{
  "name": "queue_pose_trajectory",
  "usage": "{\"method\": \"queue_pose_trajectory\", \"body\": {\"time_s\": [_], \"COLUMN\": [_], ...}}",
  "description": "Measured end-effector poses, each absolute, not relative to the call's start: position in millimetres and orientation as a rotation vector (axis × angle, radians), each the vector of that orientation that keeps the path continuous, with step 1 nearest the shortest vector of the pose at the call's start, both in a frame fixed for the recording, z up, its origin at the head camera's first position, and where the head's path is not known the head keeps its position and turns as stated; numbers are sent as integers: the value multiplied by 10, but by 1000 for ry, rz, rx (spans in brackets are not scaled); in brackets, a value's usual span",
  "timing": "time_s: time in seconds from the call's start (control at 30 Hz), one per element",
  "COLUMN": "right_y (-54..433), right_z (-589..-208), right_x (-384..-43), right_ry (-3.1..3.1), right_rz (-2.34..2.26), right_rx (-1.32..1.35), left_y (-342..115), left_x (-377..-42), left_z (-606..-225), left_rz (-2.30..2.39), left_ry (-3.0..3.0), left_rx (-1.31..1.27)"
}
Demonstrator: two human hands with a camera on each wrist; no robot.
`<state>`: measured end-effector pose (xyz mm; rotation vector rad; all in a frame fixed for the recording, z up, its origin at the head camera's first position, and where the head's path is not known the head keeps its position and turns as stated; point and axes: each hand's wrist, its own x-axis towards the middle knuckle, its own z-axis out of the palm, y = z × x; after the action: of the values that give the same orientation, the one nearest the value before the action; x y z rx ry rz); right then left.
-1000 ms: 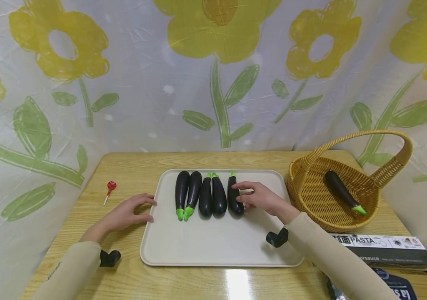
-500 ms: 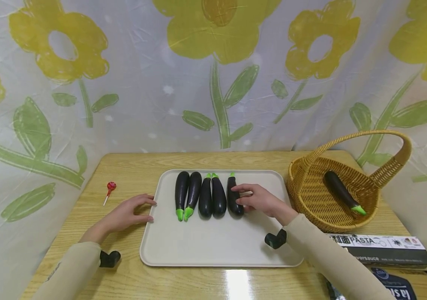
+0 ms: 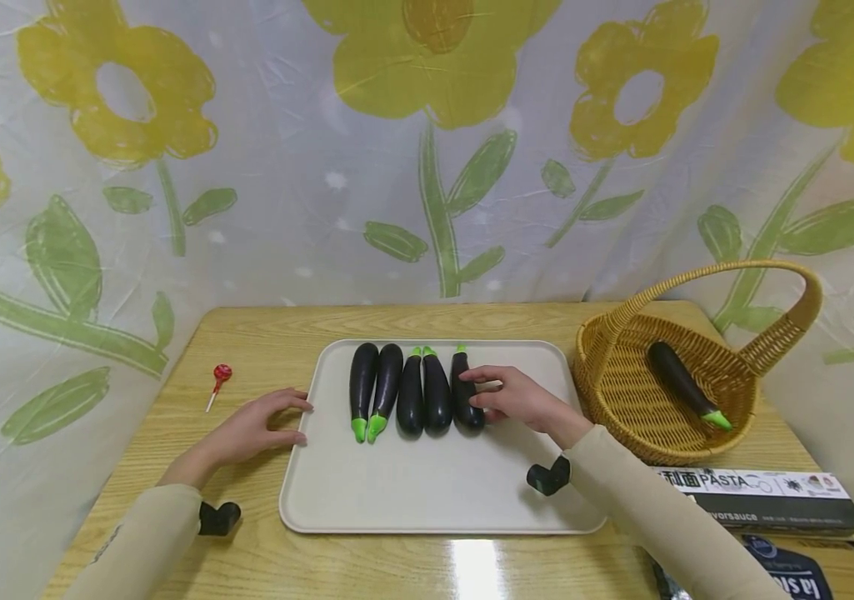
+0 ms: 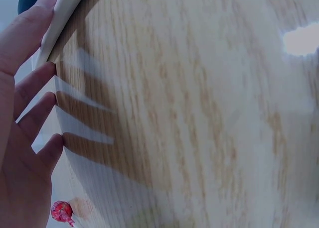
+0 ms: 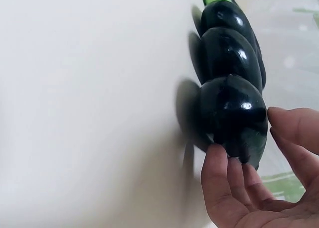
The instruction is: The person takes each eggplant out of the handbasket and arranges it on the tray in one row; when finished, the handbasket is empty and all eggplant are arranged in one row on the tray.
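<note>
My right hand (image 3: 520, 396) touches the rightmost eggplant (image 3: 461, 387), fingers over its right side and fingertips against its dark skin in the right wrist view. That eggplant lies lengthwise, green stem at the far end, on a cream tray (image 3: 427, 492). To its left, a small gap away, lie two eggplants (image 3: 424, 396) with stems pointing away. Beside those, another two eggplants (image 3: 376, 383) have stems toward me. My left hand (image 3: 254, 427) rests at the tray's left edge, fingers spread and loosely bent, fingertips close to the rim. It holds nothing.
At the right stands a wicker basket (image 3: 621, 421) with a tall handle and one eggplant (image 3: 681, 379) inside. A pasta box (image 3: 779, 508) and a dark package (image 3: 786, 571) lie in front of it. A red lollipop (image 3: 222, 374) lies left of the tray.
The rightmost eggplant has shifted slightly left under my right hand, a little nearer the others. My left hand has stayed in place.
</note>
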<state>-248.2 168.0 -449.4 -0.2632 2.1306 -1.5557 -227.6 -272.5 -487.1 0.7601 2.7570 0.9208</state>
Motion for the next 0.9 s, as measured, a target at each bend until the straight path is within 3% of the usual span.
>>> {"method": "queue_pose_trajectory", "body": {"time_s": [0.9], "right_y": [1749], "right_z": [-4301], "right_x": [-2376], "right_ry": [2162], "right_rz": [-1577], "right_rx": [-321], "left_y": [-2709], "left_x": [-2261], "left_z": [-4844], "left_rz": [933], "left_ry": [2751], "left_rx": [752]}}
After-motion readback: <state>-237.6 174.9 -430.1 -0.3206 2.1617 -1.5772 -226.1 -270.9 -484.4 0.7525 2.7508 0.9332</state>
